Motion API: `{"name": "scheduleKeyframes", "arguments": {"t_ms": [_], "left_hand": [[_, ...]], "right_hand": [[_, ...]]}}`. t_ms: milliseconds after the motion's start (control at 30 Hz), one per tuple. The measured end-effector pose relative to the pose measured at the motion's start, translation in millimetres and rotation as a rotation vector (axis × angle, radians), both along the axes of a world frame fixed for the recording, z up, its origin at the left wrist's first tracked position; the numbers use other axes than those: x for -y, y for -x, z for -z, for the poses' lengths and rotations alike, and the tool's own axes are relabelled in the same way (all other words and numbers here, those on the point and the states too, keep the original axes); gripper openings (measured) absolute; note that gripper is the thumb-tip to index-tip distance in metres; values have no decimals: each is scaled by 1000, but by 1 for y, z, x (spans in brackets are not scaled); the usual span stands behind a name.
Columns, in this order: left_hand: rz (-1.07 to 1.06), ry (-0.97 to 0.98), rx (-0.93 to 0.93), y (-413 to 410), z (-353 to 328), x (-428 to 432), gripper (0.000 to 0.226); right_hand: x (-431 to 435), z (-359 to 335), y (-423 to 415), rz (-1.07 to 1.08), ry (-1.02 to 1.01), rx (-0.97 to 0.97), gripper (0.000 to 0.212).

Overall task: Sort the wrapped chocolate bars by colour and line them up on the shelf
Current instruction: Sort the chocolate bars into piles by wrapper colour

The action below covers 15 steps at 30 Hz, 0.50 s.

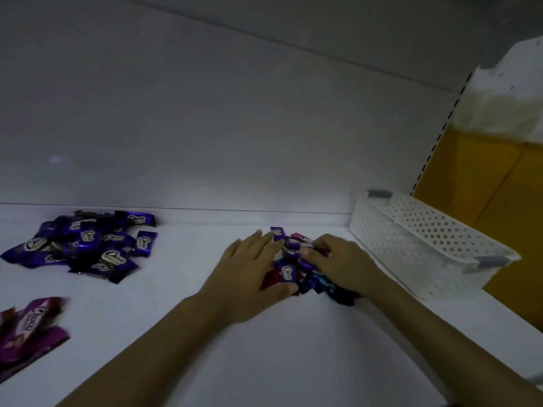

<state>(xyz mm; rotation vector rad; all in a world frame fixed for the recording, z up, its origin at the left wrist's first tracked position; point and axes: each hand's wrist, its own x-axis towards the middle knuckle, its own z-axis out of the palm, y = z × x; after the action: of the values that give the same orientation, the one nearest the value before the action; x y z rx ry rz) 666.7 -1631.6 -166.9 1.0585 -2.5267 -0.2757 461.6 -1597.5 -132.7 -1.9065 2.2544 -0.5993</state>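
magenta pile (pixel 29 327): nearest, at the left front of the shelf (pixel 132 304).
left hand (pixel 252 268): fingers straight, laid flat on the left side of the mixed heap, gripping nothing.
mixed heap (pixel 289 273): unsorted bars, lying between both hands.
right hand (pixel 338 259): fingers curled into the heap; I cannot tell whether a bar is pinched.
purple pile (pixel 85 245): farther back, well leftward; the left hand is nearer.
basket (pixel 426 242): just right of the heap.
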Motion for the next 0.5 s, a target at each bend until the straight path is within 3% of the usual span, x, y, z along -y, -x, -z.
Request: {"name": "scheduleKeyframes", "arguments": {"t_ms": [67, 167, 200, 300, 433, 500], "left_hand": [[-73, -46, 1, -2, 4, 3, 99], [-112, -88, 20, -5, 9, 5, 112], [-100, -87, 15, -4, 9, 5, 113], [-66, -94, -40, -2, 10, 5, 111], [-38, -76, -71, -1, 10, 5, 103], [-28, -63, -72, -1, 10, 5, 107]], "right_hand": [[13, -10, 2, -2, 108, -81, 48], [31, -11, 1, -56, 87, 81, 54], [35, -6, -1, -87, 26, 134, 53], [42, 7, -6, -245, -70, 45, 39], [43, 7, -10, -314, -7, 182, 34], [48, 6, -12, -275, 31, 69, 39]]}}
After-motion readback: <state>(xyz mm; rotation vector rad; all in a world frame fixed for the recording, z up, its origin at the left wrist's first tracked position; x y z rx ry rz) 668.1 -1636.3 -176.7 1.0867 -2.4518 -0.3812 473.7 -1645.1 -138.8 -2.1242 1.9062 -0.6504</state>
